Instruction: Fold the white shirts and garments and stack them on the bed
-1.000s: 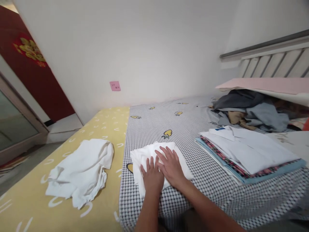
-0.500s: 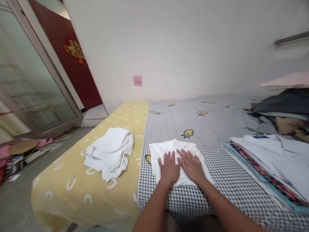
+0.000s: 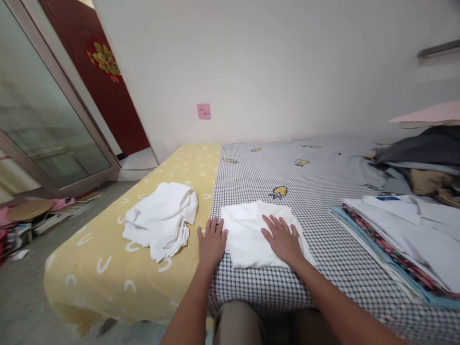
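In front of me a folded white garment [image 3: 247, 227] lies flat on the checked part of the bed. My right hand [image 3: 283, 239] rests on its right side with the fingers spread. At its left edge is my left hand [image 3: 212, 242], open and palm down, over the border between the yellow and checked covers. A crumpled white garment [image 3: 163, 218] lies to the left on the yellow cover [image 3: 115, 282]. Neither hand grips anything.
On the right, a stack of folded clothes [image 3: 398, 220] has a white shirt on top. Dark and brown clothes [image 3: 427, 158] are heaped behind it. A pink note [image 3: 203, 111] is stuck on the wall. Assorted items [image 3: 30, 215] lie on the floor at the left.
My left hand has moved left from the middle of the folded garment to its left edge. The right hand stays on the cloth, which looks flatter.
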`<state>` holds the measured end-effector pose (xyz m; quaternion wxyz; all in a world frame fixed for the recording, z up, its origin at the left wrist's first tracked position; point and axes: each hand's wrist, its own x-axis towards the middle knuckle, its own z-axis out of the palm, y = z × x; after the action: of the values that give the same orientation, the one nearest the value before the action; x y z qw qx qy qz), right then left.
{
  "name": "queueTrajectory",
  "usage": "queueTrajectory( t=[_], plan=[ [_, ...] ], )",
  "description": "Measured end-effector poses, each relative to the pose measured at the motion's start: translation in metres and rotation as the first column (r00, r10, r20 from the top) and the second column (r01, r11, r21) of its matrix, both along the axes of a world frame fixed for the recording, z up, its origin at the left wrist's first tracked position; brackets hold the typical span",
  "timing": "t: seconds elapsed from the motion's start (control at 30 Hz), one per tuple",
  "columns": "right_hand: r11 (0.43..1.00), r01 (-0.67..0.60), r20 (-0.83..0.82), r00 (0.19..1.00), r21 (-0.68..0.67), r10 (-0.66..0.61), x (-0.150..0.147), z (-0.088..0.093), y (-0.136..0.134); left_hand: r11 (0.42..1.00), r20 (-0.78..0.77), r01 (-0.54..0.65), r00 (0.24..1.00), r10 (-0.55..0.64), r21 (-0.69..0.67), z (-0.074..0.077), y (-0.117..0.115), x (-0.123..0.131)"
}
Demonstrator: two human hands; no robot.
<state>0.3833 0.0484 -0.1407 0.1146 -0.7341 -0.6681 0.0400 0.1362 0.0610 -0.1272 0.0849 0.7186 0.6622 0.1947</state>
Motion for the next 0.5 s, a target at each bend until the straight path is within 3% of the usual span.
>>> queueTrajectory(
  t=[0.13, 0.23, 0.33, 0.5],
  plan=[
    [1.0, 0.006, 0.02, 1.0, 0.003, -0.006, 0.002, -0.003, 0.0, 0.991, 0.393, -0.084, 0.919, 0.038, 0.1, 0.001, -0.002, -0.006],
    [1.0, 0.012, 0.028, 1.0, -0.012, -0.012, 0.001, -0.003, 0.0, 0.978, 0.523, -0.186, 0.845, 0.11, 0.096, 0.001, -0.01, -0.016],
    [1.0, 0.012, 0.025, 1.0, -0.024, -0.011, 0.001, -0.001, -0.001, 0.968, 0.65, -0.24, 0.747, 0.138, 0.071, -0.003, -0.033, -0.016],
    [1.0, 0.018, 0.018, 1.0, -0.01, -0.017, 0.001, -0.001, -0.001, 0.993, 0.787, -0.088, 0.606, 0.113, -0.075, -0.012, -0.087, 0.004]
  ],
)
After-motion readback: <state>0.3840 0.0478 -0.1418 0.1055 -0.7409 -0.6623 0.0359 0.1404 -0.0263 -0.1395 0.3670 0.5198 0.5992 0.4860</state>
